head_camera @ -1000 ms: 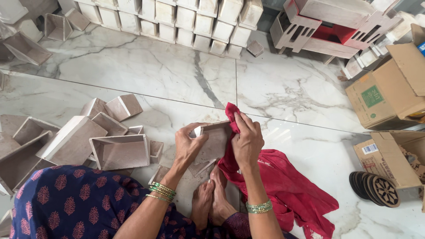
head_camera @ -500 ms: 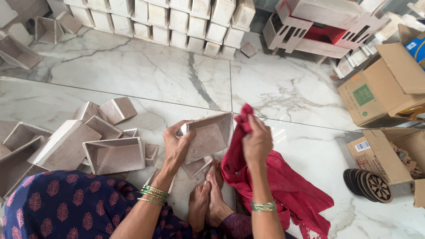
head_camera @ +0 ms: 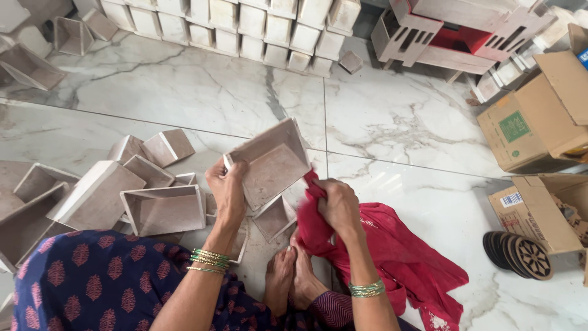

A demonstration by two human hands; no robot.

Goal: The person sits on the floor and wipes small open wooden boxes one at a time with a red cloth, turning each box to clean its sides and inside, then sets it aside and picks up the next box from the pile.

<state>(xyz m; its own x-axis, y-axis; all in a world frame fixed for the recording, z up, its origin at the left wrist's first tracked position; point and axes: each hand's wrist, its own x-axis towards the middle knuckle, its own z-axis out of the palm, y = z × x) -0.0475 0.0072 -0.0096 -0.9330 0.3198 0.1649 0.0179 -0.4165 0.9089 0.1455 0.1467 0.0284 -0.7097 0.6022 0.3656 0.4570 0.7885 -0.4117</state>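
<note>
Two hands at work over marble floor (head_camera: 184, 86), seen from above. Left hand (head_camera: 228, 191) clamped on near edge of pale square tray (head_camera: 272, 160), thumb over the rim, fingers beneath; tray raised off the floor, tilted, open side up toward camera. Right hand (head_camera: 337, 205) closed in a fist on bunched red cloth (head_camera: 398, 257), just beside tray's lower right corner; cloth edge possibly touching the tray there, contact hard to confirm. Rest of cloth trailing down and right across the floor. Green bangles on both wrists. Bare feet (head_camera: 293, 281) together below the hands, between the forearms. Smaller tray (head_camera: 274, 217) on the floor directly under the held one, beside the feet. Blue patterned garment (head_camera: 92, 288) filling lower left.

Left of the hands: loose cluster of similar trays (head_camera: 162, 209), some upright, some tipped on their sides. Along far wall: neat row of stacked pale trays (head_camera: 257, 24). Upper right: pale slatted crate (head_camera: 429, 37) with red interior. Right edge: open cardboard boxes (head_camera: 527, 132), one further box lower down. Near that lower box, short stack of dark round discs (head_camera: 517, 254) lying on the floor, well apart from the cloth.
</note>
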